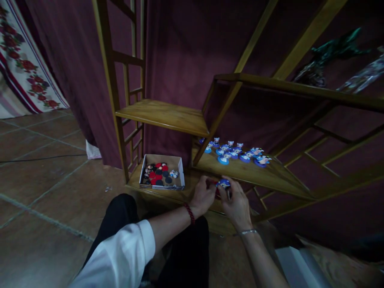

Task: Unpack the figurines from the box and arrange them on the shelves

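Observation:
Both hands meet low in front of a wooden shelf unit [162,114]. My left hand [203,197] and my right hand [237,204] are closed together around a small blue-based figure [223,184]; red shows between the fingers. Several similar small figures on blue bases [237,154] stand in rows on the slanted lower shelf [255,174] just beyond the hands. A cardboard box [162,172] holding several red and black round pieces and a few small figures sits on the bottom shelf, left of my left hand.
A dark red curtain [186,52] hangs behind the shelves. A tiled floor [45,172] spreads to the left, with a floral cloth [24,60] at far left. Dark wrapped items [333,56] lie on the upper right shelf. My black-trousered leg [120,216] is below.

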{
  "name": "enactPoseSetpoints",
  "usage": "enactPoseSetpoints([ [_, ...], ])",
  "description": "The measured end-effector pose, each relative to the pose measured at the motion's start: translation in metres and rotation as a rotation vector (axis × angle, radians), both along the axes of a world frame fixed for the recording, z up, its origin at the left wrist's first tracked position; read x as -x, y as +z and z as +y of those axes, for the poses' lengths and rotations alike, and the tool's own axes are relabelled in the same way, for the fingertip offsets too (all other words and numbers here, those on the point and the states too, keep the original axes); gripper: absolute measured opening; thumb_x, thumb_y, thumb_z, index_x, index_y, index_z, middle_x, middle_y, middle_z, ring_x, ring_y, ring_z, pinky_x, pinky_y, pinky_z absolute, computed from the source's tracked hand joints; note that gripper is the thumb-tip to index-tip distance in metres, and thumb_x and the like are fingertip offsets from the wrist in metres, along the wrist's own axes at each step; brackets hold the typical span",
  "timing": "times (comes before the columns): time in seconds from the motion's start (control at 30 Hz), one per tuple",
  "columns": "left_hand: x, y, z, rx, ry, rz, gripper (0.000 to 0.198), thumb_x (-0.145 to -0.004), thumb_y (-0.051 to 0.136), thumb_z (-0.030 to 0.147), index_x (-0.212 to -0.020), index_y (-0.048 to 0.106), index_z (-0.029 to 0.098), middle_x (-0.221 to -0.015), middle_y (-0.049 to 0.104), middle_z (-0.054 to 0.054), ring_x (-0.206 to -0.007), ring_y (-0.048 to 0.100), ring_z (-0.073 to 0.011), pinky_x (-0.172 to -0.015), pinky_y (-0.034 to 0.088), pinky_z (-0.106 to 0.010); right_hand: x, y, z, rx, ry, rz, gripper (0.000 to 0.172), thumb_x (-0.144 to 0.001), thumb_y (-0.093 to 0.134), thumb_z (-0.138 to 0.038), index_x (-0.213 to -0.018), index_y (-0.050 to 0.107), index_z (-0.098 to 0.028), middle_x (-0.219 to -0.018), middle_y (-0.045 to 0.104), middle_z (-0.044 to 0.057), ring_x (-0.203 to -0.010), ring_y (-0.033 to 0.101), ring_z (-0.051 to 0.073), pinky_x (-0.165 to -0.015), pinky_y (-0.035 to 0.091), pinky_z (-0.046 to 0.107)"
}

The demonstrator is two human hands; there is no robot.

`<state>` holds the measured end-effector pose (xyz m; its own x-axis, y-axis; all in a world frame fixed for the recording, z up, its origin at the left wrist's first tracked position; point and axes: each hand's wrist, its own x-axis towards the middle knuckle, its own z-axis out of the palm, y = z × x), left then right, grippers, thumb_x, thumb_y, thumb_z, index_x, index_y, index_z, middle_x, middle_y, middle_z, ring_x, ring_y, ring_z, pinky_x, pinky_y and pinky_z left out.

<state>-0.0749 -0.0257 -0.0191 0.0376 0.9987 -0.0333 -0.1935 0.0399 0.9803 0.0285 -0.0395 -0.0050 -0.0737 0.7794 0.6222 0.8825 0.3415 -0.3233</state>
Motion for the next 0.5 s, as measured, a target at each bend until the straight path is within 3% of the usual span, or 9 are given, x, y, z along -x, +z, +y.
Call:
enactPoseSetpoints([
  [0.17, 0.008, -0.016, 0.004, 0.032, 0.014, -0.082, 0.015, -0.072, 0.040, 0.009, -0.078, 0.052, 0.016, -0.082, 0.059, -0.002, -0.077, 0.054, -0.0103, -0.073, 0.044, -0.022, 0.016, -0.009, 0.001, -0.003, 0.029, -0.006, 0.031, -0.082, 0.038, -0.037, -0.103, 0.049, -0.017, -0.092, 0.057, 0.010, -0.086, 0.054, 0.022, -0.076, 0.044, 0.035],
  [0.33, 0.014, -0.018, 0.005, 0.175, 0.043, -0.272, 0.017, -0.070, 0.038, 0.007, -0.076, 0.051, 0.016, -0.076, 0.058, -0.001, -0.072, 0.055, -0.0100, -0.069, 0.045, -0.022, 0.025, -0.017, 0.004, 0.022, 0.064, -0.007, 0.030, -0.081, 0.041, -0.034, -0.104, 0.049, -0.017, -0.094, 0.057, 0.010, -0.088, 0.054, 0.021, -0.076, 0.045, 0.035],
  [0.5, 0.031, -0.024, 0.005, 0.308, 0.155, -0.235, 0.019, -0.068, 0.036, 0.005, -0.073, 0.050, 0.016, -0.070, 0.057, 0.000, -0.065, 0.054, -0.0091, -0.065, 0.044, -0.021, 0.045, -0.035, 0.006, 0.091, 0.101, 0.031, 0.027, -0.081, 0.040, -0.029, -0.104, 0.049, -0.018, -0.094, 0.058, 0.010, -0.088, 0.055, 0.020, -0.076, 0.046, 0.035],
])
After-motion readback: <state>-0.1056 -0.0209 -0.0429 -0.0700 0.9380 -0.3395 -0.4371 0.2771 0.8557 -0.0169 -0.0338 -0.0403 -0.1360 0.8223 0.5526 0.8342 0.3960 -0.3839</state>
